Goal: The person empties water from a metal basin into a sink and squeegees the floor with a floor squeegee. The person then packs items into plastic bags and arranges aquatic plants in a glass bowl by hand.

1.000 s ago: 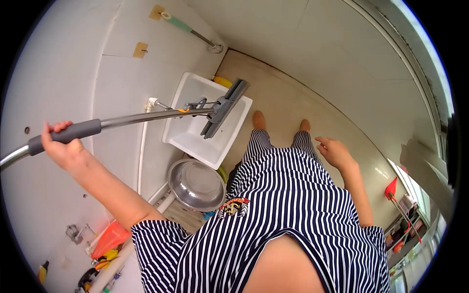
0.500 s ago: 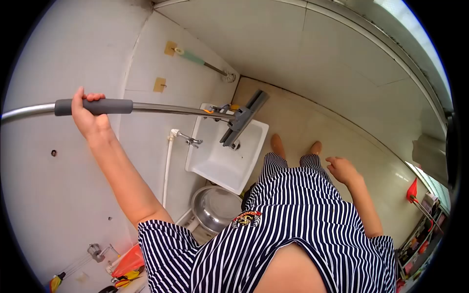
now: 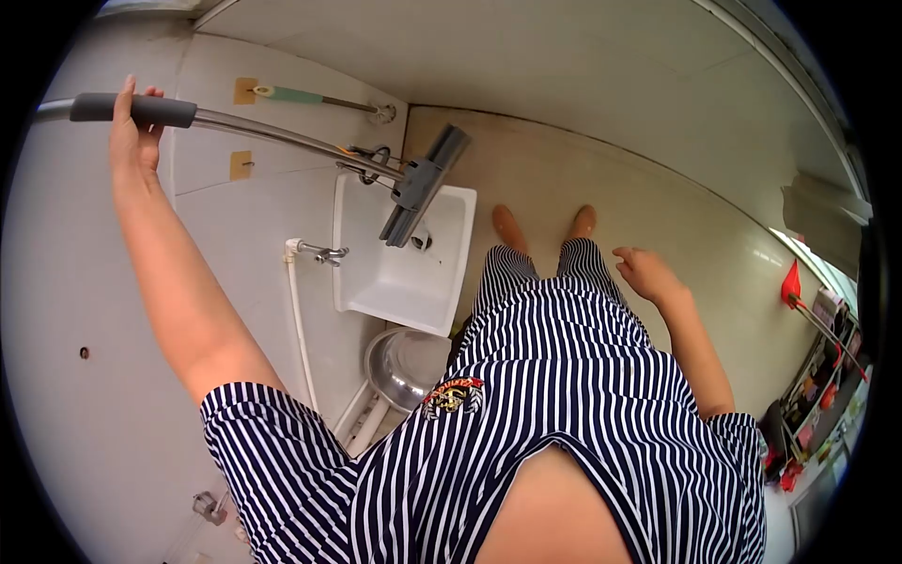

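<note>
My left hand (image 3: 134,150) is wrapped round the dark grey foam grip of a mop (image 3: 282,134), out at the left by the wall. The mop's silver pole runs right from the grip, and its grey, bar-shaped head (image 3: 425,186) hangs over the white sink (image 3: 404,299), overlapping its upper right part in view. The underside of the head is hidden. My right hand (image 3: 650,274) hangs beside my right leg, holding nothing, its fingers loosely apart.
A metal tap (image 3: 324,255) on a white pipe juts from the wall by the sink. Below sits a steel basin (image 3: 390,362). A green-handled brush (image 3: 291,95) hangs on a wall hook. At right, a red dustpan-like object (image 3: 791,285) stands near a cluttered shelf (image 3: 817,404).
My left hand and the mop have shifted up and left in view, the pole now sloping down to the right. The sink and wall also appear further left as the view turned.
</note>
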Tool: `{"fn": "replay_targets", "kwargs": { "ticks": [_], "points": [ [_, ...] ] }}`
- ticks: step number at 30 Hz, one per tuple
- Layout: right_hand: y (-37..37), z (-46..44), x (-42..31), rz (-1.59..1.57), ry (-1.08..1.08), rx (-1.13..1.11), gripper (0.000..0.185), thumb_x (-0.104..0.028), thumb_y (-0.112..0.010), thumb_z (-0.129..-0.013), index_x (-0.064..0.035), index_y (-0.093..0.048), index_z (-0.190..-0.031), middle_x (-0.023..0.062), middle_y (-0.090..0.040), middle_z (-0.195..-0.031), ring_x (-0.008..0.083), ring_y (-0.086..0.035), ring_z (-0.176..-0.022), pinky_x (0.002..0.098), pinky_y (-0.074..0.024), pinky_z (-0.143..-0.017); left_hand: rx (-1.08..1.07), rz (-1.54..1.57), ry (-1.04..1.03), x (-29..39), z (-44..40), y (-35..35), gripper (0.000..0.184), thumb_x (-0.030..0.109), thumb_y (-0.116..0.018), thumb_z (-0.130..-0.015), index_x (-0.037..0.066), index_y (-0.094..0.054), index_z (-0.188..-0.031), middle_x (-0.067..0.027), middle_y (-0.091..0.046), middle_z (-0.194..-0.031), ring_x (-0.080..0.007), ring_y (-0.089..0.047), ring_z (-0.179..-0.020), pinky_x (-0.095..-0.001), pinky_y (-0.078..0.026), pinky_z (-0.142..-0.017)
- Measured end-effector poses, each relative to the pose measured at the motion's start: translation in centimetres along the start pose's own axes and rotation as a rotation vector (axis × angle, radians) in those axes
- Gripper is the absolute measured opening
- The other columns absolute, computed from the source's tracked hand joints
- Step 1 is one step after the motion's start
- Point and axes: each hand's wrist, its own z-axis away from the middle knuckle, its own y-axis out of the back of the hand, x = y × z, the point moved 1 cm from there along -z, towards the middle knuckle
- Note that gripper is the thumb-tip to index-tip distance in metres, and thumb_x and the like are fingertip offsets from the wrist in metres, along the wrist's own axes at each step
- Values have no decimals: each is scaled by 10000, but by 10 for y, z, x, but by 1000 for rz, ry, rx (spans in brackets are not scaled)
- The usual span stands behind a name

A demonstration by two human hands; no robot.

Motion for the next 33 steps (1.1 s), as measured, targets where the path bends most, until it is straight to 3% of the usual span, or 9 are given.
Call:
{"fn": "replay_targets", "kwargs": {
  "ticks": [7,11,14,16,19,24,26,29,33],
  "points": [
    [-4,12,39,-44,-31,-65,321,-154,-527,-887,-44,-609,-1178,219,-642,-1091,372,-604,-1028,435,-478,-899,88,122,-73,-36,-5,-46,597,196,-749,-814,-50,-381,-1213,-210,-611,-1050,-315,-611,-1003,-441,-540,-843],
    [-15,4,41,-55,-65,-88,315,-150,-531,-882,-36,-614,-1164,225,-641,-1085,373,-604,-1025,440,-475,-901,632,-205,-363,-35,114,-100,615,115,-682,-839,-39,-315,-1307,-172,-486,-1198,-265,-557,-1056,-387,-499,-905],
    [-8,-5,58,-58,-76,-101,311,-144,-531,-878,-26,-616,-1154,227,-643,-1078,374,-604,-1021,442,-476,-897,509,-324,-854,-99,184,-129,506,60,-589,-877,-48,-335,-1300,-154,-498,-1181,-251,-542,-1063,-365,-474,-920],
    [-10,-16,60,-69,-46,-126,312,-139,-529,-876,-27,-616,-1154,227,-645,-1072,374,-604,-1019,438,-479,-893,154,-463,-566,-173,251,-161,351,33,-553,-908,-18,-473,-1245,-110,-545,-1198,-232,-537,-1119,-355,-426,-986],
    [-35,-47,73,-51,-4,-154,319,-146,-525,-879,-36,-612,-1166,223,-652,-1042,370,-609,-998,431,-480,-891,-519,-672,148,-305,364,-180,526,116,-616,-877,23,-455,-1369,-157,-486,-1388,-264,-479,-1265,-348,-352,-1063],
    [-76,-116,103,45,-38,-284,345,-185,-516,-893,-52,-585,-1204,215,-608,-1134,385,-574,-1057,441,-468,-922,-715,-874,845,-481,541,-212,606,226,-594,-895,21,-350,-1411,-239,-344,-1464,-383,-385,-1319,-432,-342,-1087],
    [-107,-138,114,79,-92,-346,388,-215,-514,-906,-63,-544,-1262,214,-565,-1233,402,-548,-1104,464,-459,-939,-711,-972,891,-508,544,-233,592,225,-572,-912,21,-341,-1417,-240,-342,-1460,-392,-374,-1319,-441,-350,-1079],
    [-181,-142,134,242,-564,-493,682,-416,-505,-944,-226,-165,-1505,207,-174,-1530,479,-363,-1286,556,-394,-1014,-738,-878,614,-581,515,-258,594,217,-559,-920,13,-326,-1426,-252,-378,-1426,-397,-396,-1297,-435,-364,-1068],
    [-238,-129,121,237,-654,-455,730,-420,-586,-883,-123,-276,-1473,256,-313,-1437,433,-407,-1254,519,-371,-1032,-533,-702,697,-663,411,-312,545,174,-511,-925,-54,-338,-1389,-272,-425,-1370,-401,-430,-1259,-423,-373,-1053]
  ]
}}
